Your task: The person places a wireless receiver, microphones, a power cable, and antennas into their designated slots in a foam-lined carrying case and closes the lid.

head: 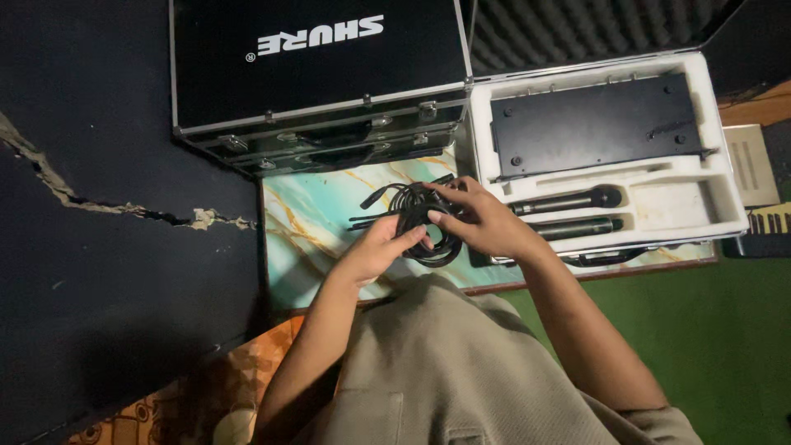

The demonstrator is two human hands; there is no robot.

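A coiled black cable (416, 216) with connector plugs sticking out to the left hangs just above a marbled teal board (309, 218). My left hand (376, 249) grips the coil's lower left side from below. Over its right side my right hand (479, 219) closes, fingers wrapped across the loops. Right of my hands an open case with a white foam insert (704, 185) holds a flat black receiver unit (595, 124) and two black microphones (568, 202) lying side by side.
A shut black case with metal edges and latches (317, 78) lies at the top left. A cracked dark wall (99, 206) fills the left. Green floor (725, 338) lies at the lower right, keyboard keys (770, 221) at the right edge.
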